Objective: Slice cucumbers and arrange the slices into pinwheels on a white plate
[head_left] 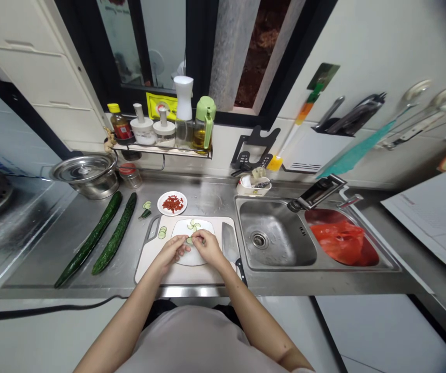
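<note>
My left hand (pixel 172 250) and my right hand (pixel 206 246) meet over a white plate (pixel 192 257) that lies on a pale cutting board (pixel 156 259). Both pinch thin cucumber slices (pixel 190 239) at the plate's middle. More slices (pixel 193 224) sit at the plate's far edge, and a few (pixel 162 233) lie on the board to its left. A cleaver (pixel 230 243) rests on the board's right side, blade away from me.
Two whole cucumbers (pixel 106 233) lie on the steel counter at left, with cucumber ends (pixel 145 208) beside them. A small dish of chopped red chilli (pixel 172 203) stands behind the board. A pot (pixel 86 175), a condiment rack (pixel 161 135) and a double sink (pixel 277 235) with a red bag (pixel 339 241) surround it.
</note>
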Available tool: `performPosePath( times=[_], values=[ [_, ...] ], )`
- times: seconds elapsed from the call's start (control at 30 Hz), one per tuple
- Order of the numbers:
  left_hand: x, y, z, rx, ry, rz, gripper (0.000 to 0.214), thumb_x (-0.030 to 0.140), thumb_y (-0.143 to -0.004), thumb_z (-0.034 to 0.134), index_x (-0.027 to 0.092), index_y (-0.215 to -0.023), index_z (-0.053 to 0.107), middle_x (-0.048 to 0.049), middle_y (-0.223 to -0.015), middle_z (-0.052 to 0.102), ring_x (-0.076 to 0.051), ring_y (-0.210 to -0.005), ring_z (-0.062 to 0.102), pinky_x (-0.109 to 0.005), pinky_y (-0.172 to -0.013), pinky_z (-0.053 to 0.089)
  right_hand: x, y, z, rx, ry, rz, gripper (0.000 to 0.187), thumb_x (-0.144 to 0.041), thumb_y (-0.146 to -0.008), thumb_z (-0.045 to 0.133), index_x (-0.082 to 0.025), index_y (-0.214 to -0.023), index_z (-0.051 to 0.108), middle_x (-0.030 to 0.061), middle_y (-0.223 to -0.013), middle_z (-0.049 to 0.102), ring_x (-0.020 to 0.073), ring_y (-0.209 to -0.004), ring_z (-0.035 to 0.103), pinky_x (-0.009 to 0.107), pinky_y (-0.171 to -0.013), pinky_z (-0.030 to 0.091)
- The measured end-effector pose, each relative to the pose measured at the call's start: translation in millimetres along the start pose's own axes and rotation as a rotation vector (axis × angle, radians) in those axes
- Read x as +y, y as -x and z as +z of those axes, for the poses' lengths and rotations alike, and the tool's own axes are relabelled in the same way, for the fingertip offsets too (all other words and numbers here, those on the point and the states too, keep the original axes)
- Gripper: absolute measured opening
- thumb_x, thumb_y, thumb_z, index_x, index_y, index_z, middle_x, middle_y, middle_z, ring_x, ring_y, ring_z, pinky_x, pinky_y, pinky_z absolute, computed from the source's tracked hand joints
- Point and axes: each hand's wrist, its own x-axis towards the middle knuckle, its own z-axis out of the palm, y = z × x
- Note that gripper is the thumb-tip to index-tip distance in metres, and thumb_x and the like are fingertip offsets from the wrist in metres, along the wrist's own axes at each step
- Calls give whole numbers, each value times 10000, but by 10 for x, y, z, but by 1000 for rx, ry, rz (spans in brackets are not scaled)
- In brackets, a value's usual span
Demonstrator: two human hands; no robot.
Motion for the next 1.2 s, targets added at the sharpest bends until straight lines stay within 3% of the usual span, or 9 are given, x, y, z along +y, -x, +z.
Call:
performPosePath(
  times=[0.2, 0.5, 0.67, 0.83, 1.2],
  values=[
    [108, -19, 79, -20, 217, -68, 492, 377, -658, 752, 180, -1070, 568, 8, -748, 627, -32, -507, 466, -139, -432, 240, 14, -10, -58, -14, 42, -47, 101, -183, -831, 533, -194, -822, 633, 11, -791, 628, 144, -765, 538, 265, -742, 406],
    [153, -96, 91, 103, 29, 86, 561, 358, -576, 758, 170, -1075, 583, 45, -639, 585, -57, -527, 459, -167, -473, 238, 32, -73, -104, -102, 146, -81, 45, -192, -820, 584, -195, -810, 627, 11, -833, 621, 149, -813, 531, 266, -767, 386],
    [131, -144, 84, 62, -32, 283, 507, 352, -635, 716, 172, -1072, 532, 62, -623, 563, -81, -586, 517, -203, -600, 360, 41, -95, -110, -150, 156, -84, 55, -204, -825, 575, -192, -798, 622, 10, -819, 612, 148, -817, 531, 256, -759, 379],
    [58, -203, 83, 36, -155, 408, 480, 354, -710, 675, 188, -1116, 480, 59, -669, 555, -91, -622, 529, -223, -640, 370, 83, -119, -121, -172, 141, -74, 90, -203, -829, 552, -185, -752, 595, -1, -754, 590, 133, -750, 518, 237, -716, 373],
    [-7, -222, 59, 50, -268, 495, 409, 327, -764, 636, 193, -1113, 469, 55, -688, 516, -88, -629, 495, -213, -623, 341, 186, -136, -33, -193, 30, 14, 121, -218, -782, 548, -182, -675, 593, -21, -664, 567, 107, -636, 474, 204, -603, 347]
  ],
)
